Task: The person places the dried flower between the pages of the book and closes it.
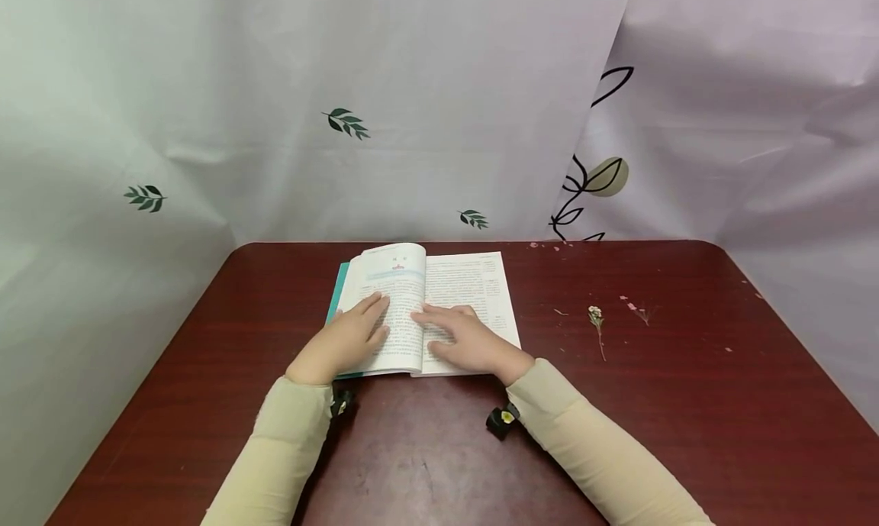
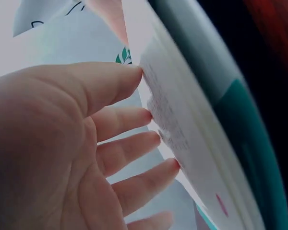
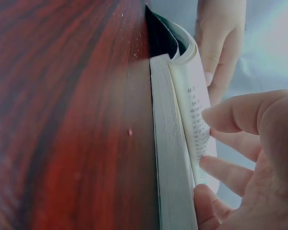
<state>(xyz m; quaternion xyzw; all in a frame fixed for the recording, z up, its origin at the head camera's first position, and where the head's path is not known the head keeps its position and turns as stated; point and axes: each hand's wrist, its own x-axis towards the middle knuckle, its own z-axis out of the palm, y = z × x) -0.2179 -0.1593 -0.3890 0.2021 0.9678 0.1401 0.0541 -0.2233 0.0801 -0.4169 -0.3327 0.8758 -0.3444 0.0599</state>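
Observation:
An open book [image 1: 391, 278] with printed pages and a teal cover [image 1: 337, 289] lies on the dark red table. On its left page rests my left hand [image 1: 348, 341], fingers extended; in the left wrist view the fingertips [image 2: 170, 165] touch the paper. My right hand [image 1: 474, 341] lies over the right page [image 1: 460, 278], fingertips close to the centre fold. From the right wrist view, that hand's fingers [image 3: 228, 175] touch the printed page beside the thick page block [image 3: 170, 143]. Neither hand grips anything.
A small dried flower sprig [image 1: 596, 324] lies right of the book on the table [image 1: 687, 404], near a pink sprig [image 1: 639, 310] and scattered petals. A pale curtain [image 1: 412, 91] with leaf prints hangs behind. Black wrist devices [image 1: 501, 421] sit at both sleeves.

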